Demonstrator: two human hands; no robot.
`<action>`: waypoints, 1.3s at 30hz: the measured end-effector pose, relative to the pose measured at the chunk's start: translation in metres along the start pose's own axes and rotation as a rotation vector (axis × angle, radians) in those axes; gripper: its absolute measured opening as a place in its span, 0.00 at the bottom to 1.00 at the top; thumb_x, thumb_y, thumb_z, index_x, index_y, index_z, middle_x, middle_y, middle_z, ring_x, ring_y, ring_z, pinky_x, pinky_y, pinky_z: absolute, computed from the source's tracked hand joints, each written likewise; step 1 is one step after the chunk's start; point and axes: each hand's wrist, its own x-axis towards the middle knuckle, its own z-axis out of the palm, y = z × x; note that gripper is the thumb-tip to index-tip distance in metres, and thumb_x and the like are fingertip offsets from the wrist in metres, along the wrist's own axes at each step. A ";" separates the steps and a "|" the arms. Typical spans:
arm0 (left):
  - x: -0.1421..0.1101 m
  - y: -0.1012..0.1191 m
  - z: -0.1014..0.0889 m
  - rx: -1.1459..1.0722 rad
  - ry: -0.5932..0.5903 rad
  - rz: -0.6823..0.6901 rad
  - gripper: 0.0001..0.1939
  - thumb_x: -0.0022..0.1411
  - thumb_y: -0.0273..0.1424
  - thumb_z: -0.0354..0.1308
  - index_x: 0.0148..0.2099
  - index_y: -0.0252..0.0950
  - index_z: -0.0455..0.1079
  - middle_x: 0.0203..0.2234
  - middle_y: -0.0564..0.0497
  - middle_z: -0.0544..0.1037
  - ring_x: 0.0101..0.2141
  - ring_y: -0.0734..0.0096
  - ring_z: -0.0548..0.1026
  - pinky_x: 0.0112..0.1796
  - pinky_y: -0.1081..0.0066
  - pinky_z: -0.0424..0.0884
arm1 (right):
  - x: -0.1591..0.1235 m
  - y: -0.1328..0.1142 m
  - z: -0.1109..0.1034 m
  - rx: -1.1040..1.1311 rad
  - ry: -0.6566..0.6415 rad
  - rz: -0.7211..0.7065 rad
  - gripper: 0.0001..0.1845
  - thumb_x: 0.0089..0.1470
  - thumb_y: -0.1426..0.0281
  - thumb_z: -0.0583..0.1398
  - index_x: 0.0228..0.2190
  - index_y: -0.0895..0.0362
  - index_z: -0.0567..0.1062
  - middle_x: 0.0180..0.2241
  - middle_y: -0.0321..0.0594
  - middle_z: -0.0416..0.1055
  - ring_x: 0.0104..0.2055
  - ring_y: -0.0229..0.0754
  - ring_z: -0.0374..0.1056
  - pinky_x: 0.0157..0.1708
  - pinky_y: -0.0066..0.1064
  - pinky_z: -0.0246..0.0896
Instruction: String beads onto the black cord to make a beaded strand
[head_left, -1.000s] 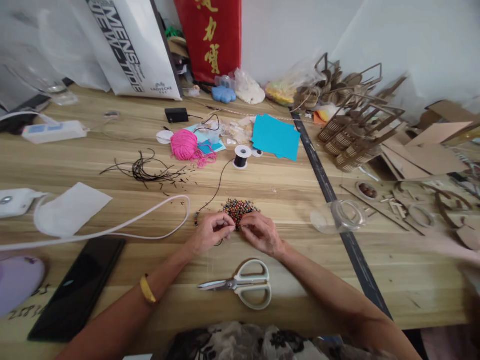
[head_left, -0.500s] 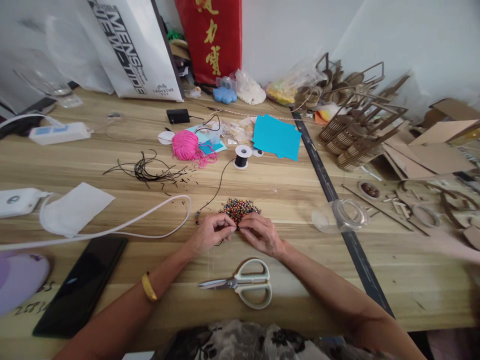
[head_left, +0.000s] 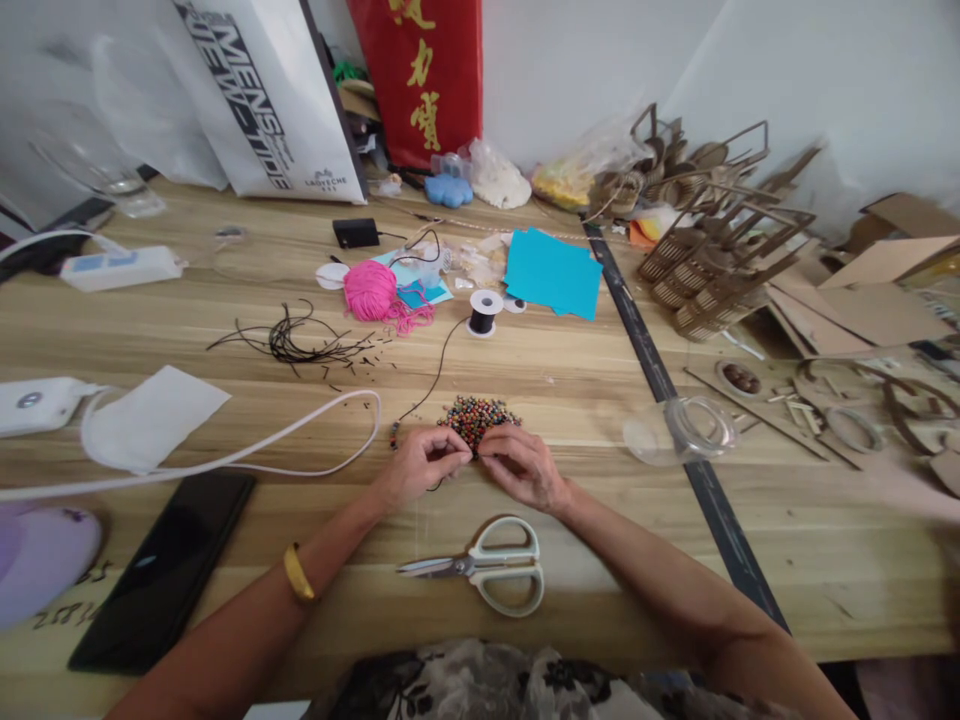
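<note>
My left hand (head_left: 427, 465) is closed in a pinch on a thin black cord (head_left: 444, 362), which runs from a spool (head_left: 484, 314) to beads threaded near the wrist. A bit of cord shows below the left fingers. My right hand (head_left: 521, 466) is also pinched, its fingertips almost meeting the left ones; whatever lies between them is too small to make out. Just behind both hands is a pile of small multicoloured beads (head_left: 480, 412). White-handled scissors (head_left: 487, 566) lie closer to my body, blades pointing left.
Loose black cords (head_left: 289, 340) and a pink yarn ball (head_left: 370, 290) lie to the left. Blue sheets (head_left: 553, 272) are at the back. A clear jar (head_left: 679, 432) lies at right, before wooden basket shapes (head_left: 705, 280). A black phone (head_left: 161, 570) and white cable (head_left: 315, 425) are at left.
Almost nothing differs. Both hands keep their place by the bead pile, with only a very slight shift of the fingers.
</note>
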 end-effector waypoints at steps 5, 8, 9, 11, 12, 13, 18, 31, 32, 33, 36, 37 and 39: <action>0.000 -0.002 0.000 0.019 0.008 0.004 0.12 0.55 0.36 0.59 0.33 0.30 0.71 0.17 0.55 0.71 0.19 0.80 0.66 0.21 0.79 0.61 | -0.001 0.001 0.001 0.044 0.017 0.032 0.08 0.55 0.76 0.58 0.39 0.57 0.70 0.34 0.44 0.72 0.39 0.40 0.70 0.37 0.31 0.69; 0.000 0.000 0.000 0.020 0.015 -0.004 0.12 0.54 0.36 0.60 0.32 0.30 0.71 0.17 0.55 0.70 0.19 0.79 0.67 0.21 0.79 0.61 | 0.000 0.000 0.000 0.062 0.007 0.033 0.06 0.56 0.75 0.58 0.38 0.57 0.70 0.34 0.44 0.72 0.39 0.39 0.70 0.38 0.31 0.68; 0.000 0.000 0.000 0.018 0.017 -0.007 0.12 0.53 0.36 0.60 0.32 0.30 0.71 0.17 0.55 0.70 0.19 0.79 0.67 0.21 0.78 0.61 | 0.001 -0.001 0.000 0.063 0.001 0.030 0.06 0.56 0.75 0.57 0.38 0.57 0.70 0.34 0.44 0.72 0.39 0.39 0.70 0.38 0.32 0.68; 0.000 0.002 0.001 0.015 0.022 -0.020 0.12 0.53 0.36 0.60 0.32 0.30 0.71 0.16 0.55 0.70 0.18 0.79 0.67 0.21 0.78 0.60 | 0.002 -0.002 -0.001 0.058 -0.008 0.022 0.06 0.56 0.76 0.57 0.38 0.57 0.70 0.34 0.44 0.72 0.39 0.40 0.70 0.39 0.32 0.68; 0.000 0.002 0.001 0.011 0.026 -0.027 0.12 0.52 0.36 0.61 0.32 0.30 0.71 0.16 0.55 0.70 0.18 0.79 0.67 0.21 0.78 0.60 | 0.003 -0.003 -0.002 0.053 -0.011 0.018 0.07 0.56 0.76 0.57 0.38 0.58 0.70 0.34 0.44 0.72 0.39 0.40 0.70 0.38 0.32 0.68; 0.000 0.003 0.001 0.006 0.028 -0.031 0.13 0.52 0.36 0.61 0.32 0.30 0.71 0.16 0.55 0.70 0.18 0.79 0.67 0.21 0.78 0.60 | 0.003 -0.003 -0.002 0.047 -0.013 0.015 0.07 0.56 0.76 0.57 0.38 0.58 0.70 0.34 0.45 0.72 0.39 0.40 0.69 0.38 0.32 0.68; 0.000 0.004 0.001 -0.001 0.033 -0.026 0.13 0.52 0.37 0.61 0.32 0.30 0.71 0.16 0.55 0.70 0.18 0.79 0.66 0.21 0.78 0.61 | 0.003 -0.003 -0.002 0.044 -0.023 0.011 0.07 0.55 0.76 0.57 0.38 0.58 0.69 0.33 0.45 0.72 0.38 0.40 0.69 0.38 0.32 0.68; 0.000 0.001 0.001 0.014 0.012 -0.020 0.13 0.53 0.36 0.60 0.33 0.30 0.71 0.17 0.55 0.70 0.18 0.80 0.65 0.21 0.78 0.60 | 0.004 -0.004 -0.001 0.062 -0.028 0.016 0.05 0.56 0.75 0.56 0.37 0.58 0.69 0.32 0.44 0.72 0.36 0.39 0.68 0.36 0.32 0.68; 0.000 0.001 0.001 0.013 0.010 -0.021 0.13 0.53 0.36 0.60 0.33 0.30 0.71 0.17 0.55 0.70 0.18 0.80 0.65 0.21 0.78 0.60 | 0.004 -0.004 -0.001 0.059 -0.027 0.018 0.05 0.56 0.75 0.56 0.37 0.58 0.69 0.32 0.44 0.72 0.36 0.39 0.69 0.36 0.32 0.68; 0.000 0.001 0.001 0.012 0.008 -0.020 0.12 0.53 0.36 0.60 0.33 0.30 0.71 0.17 0.55 0.70 0.18 0.79 0.65 0.21 0.78 0.60 | 0.004 -0.004 -0.002 0.056 -0.026 0.018 0.05 0.57 0.75 0.56 0.37 0.58 0.69 0.32 0.44 0.72 0.36 0.39 0.69 0.36 0.32 0.68; 0.000 0.002 0.001 0.018 0.006 -0.016 0.12 0.53 0.36 0.60 0.33 0.30 0.71 0.17 0.55 0.69 0.19 0.79 0.65 0.21 0.78 0.60 | 0.003 -0.005 -0.002 0.052 -0.017 0.013 0.05 0.56 0.75 0.56 0.37 0.58 0.69 0.32 0.44 0.72 0.36 0.40 0.69 0.36 0.32 0.68; 0.000 0.003 0.001 0.018 0.008 -0.015 0.12 0.53 0.36 0.61 0.33 0.30 0.71 0.16 0.55 0.69 0.19 0.79 0.65 0.22 0.78 0.60 | 0.003 -0.005 -0.002 0.053 -0.017 0.011 0.06 0.56 0.76 0.56 0.37 0.58 0.69 0.32 0.44 0.72 0.37 0.40 0.69 0.36 0.32 0.68; -0.001 0.004 0.001 0.015 0.008 -0.017 0.13 0.52 0.37 0.61 0.32 0.30 0.71 0.16 0.55 0.69 0.19 0.79 0.65 0.21 0.78 0.60 | 0.003 -0.004 -0.002 0.056 -0.020 0.011 0.06 0.56 0.75 0.56 0.37 0.58 0.69 0.32 0.44 0.72 0.37 0.40 0.69 0.36 0.32 0.68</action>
